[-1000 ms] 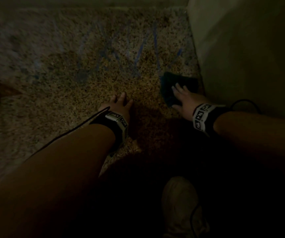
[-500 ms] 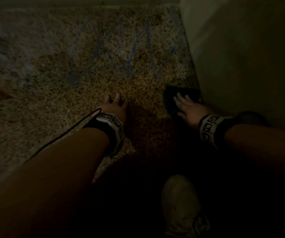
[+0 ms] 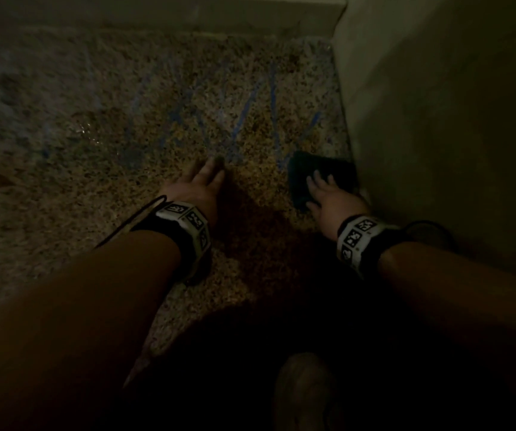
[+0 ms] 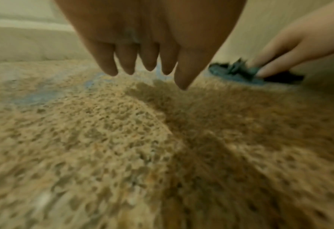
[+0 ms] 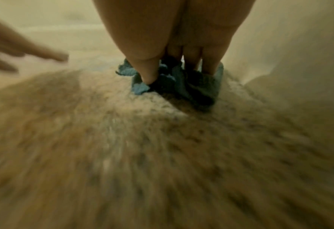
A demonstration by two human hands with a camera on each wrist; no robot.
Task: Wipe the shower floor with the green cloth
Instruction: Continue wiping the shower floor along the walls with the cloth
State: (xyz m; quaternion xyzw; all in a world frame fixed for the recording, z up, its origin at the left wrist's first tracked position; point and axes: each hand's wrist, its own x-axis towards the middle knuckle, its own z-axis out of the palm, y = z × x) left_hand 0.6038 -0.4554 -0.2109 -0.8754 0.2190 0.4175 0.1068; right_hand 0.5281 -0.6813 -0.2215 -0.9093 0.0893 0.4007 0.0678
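Observation:
The green cloth [image 3: 300, 178] lies bunched on the speckled shower floor [image 3: 95, 213], close to the right wall. My right hand [image 3: 322, 185] presses down on the cloth with straight fingers. The right wrist view shows the right hand's fingertips [image 5: 148, 77] sunk into the cloth's [image 5: 201, 88] folds. My left hand [image 3: 200, 185] lies flat on the bare floor to the left of the cloth, fingers straight and holding nothing. From the left wrist view, the left hand [image 4: 146, 65] hovers low, and the cloth [image 4: 230, 71] sits under the right hand [image 4: 299, 43].
Blue streaks [image 3: 244, 116] mark the floor just beyond both hands. A pale wall [image 3: 437, 119] rises on the right and a low ledge [image 3: 188, 14] closes the far side. My shoe [image 3: 306, 390] is in the dark near the bottom edge.
My right hand slid the cloth toward me along the wall, then a little forward again to the ends of the blue streaks. The left hand stays planted on the floor.

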